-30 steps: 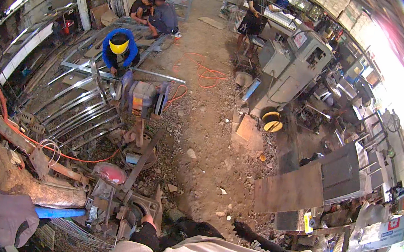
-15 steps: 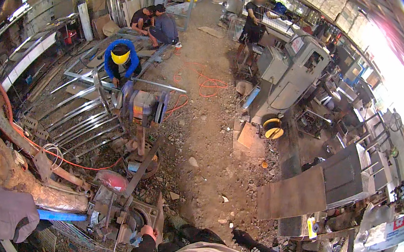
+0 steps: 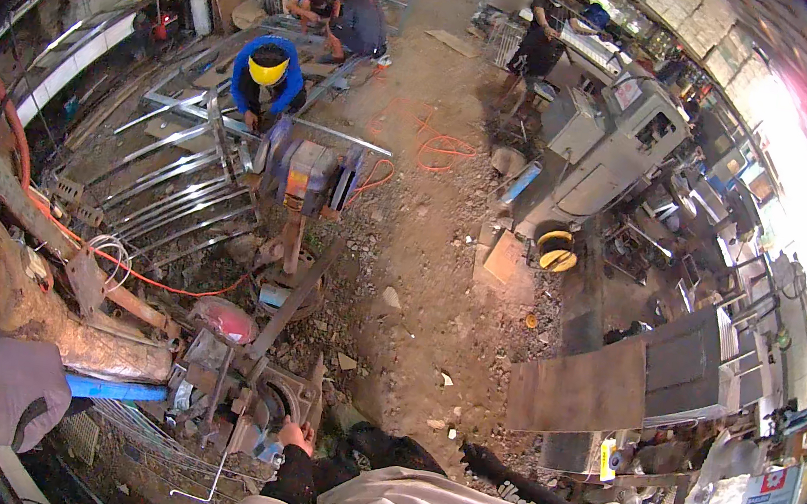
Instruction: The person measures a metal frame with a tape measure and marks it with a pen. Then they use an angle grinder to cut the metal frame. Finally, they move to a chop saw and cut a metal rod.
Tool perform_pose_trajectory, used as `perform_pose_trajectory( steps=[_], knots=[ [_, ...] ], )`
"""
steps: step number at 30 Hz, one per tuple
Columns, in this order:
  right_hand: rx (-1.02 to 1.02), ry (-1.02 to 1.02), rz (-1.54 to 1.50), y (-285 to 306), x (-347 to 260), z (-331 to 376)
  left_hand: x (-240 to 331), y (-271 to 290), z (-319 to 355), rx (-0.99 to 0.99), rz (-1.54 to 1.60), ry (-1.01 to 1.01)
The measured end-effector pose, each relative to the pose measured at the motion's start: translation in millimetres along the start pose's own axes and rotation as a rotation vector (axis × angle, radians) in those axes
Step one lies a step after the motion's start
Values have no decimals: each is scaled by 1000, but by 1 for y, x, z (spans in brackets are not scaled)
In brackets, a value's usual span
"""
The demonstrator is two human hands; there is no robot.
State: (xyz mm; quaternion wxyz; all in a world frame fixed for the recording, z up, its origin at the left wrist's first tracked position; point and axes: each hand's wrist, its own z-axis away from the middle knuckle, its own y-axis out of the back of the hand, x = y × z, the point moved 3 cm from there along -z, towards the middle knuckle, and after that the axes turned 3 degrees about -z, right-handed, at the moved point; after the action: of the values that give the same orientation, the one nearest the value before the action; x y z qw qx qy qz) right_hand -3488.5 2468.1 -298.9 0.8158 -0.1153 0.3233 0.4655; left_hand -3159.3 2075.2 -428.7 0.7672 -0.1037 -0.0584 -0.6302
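Workshop floor seen from the head camera, looking straight down over a beige-shirted chest. One bare hand [image 3: 296, 435] shows at the lower middle, coming out of a dark sleeve — fingers curled down onto the rusty grey metal machine housing with a round opening [image 3: 276, 400], touching its near edge. Which hand it is, left or right, cannot be told from this angle, and whether it grips anything is hidden by the fingers themselves; the other hand is out of sight. The housing sits on the dirt just ahead of the body, with a long flat steel bar [image 3: 295, 301] slanting up and away from it. Just to its left lies a bright blue tube [image 3: 115, 389], and beyond that a pinkish-red rounded lump [image 3: 226, 319]. Further up — a blue-and-orange bench machine on a pedestal [image 3: 307, 175], and behind it a crouching person in a blue jacket and yellow helmet [image 3: 266, 74] among long shiny steel rails [image 3: 168, 198]. An orange cable [image 3: 442, 146] loops across the gravel. To the right, a yellow reel [image 3: 555, 250] beside a tall grey machine cabinet [image 3: 614, 137].
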Motion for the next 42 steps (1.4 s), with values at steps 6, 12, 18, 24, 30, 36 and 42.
perform_pose_trajectory(
  steps=[6, 12, 18, 24, 30, 36, 42],
  knots=[
    [-6, -92, 213, -8, -28, 1, 23, -15, 32, 246, -1942, -741],
    [-121, 48, 31, -2, -6, -18, 12, -8, 38, 168, -1969, -833],
    [-174, -20, 1, -9, 1, -34, 5, -22, 45, 271, -1844, -824],
    [-165, -113, -130, -24, -36, -28, 11, -28, 49, 589, -1428, -621],
    [-66, -235, 79, -39, -54, -18, 37, -27, 50, 757, -1069, -349],
    [-40, -163, 147, -36, -68, -13, 36, -34, 44, 948, -1002, -268],
    [-38, -164, 159, -16, -73, -22, 38, -38, 51, 1206, -830, -181]
  ],
)
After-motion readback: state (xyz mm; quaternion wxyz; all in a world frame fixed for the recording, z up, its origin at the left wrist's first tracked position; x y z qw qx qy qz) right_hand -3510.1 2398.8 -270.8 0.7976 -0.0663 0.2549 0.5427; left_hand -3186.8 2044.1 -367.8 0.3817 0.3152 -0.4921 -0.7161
